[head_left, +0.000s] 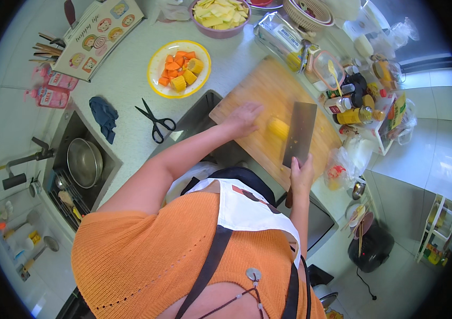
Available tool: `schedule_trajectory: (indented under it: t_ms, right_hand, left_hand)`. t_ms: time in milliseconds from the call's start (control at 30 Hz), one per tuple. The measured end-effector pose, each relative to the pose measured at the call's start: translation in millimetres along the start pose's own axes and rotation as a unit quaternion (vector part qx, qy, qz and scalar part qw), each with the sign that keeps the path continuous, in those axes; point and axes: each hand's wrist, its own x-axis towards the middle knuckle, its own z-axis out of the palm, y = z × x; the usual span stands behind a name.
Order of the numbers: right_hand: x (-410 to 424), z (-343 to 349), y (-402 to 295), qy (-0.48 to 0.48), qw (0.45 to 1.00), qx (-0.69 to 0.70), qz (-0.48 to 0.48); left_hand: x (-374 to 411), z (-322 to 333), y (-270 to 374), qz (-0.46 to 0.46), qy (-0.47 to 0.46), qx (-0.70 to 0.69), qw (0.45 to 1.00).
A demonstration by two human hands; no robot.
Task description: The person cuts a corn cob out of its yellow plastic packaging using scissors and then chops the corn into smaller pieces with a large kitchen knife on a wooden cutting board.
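Note:
My right hand (pixel 302 173) grips a Chinese cleaver (pixel 301 129) by its wooden handle. Its broad blade covers one end of a yellow corn cob piece (pixel 277 128) on a wooden cutting board (pixel 246 87). Left of the corn, my left hand (pixel 245 118) hovers over or rests on the board, slightly blurred, its fingers loosely apart with nothing visible in them. Small yellow bits dot the board and the blade. Beyond the board, a yellow-rimmed plate (pixel 154 60) carries carrot chunks (pixel 174 65) and several cut corn pieces (pixel 189 77).
Black scissors (pixel 155 121) and a dark blue cloth (pixel 103 119) lie on the counter. A purple bowl (pixel 220 32) of pale green slices stands at the back. Bottles (pixel 349 115) crowd the board's right side. A metal bowl (pixel 84 162) sits in the left sink (pixel 108 163).

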Motion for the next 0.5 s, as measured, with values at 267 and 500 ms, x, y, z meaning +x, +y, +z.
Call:
schedule_trajectory:
  t_ms: [267,500]
  right_hand:
    - [-12,-12,10,0.027,0.999,-0.021,-0.009]
    - [-8,-21,-2,0.028,0.995,-0.08,-0.05]
  left_hand:
    - [24,40,20,0.051,-0.041,-0.045,0.997]
    - [22,59,39,-0.019,-0.007,-0.072,0.997]
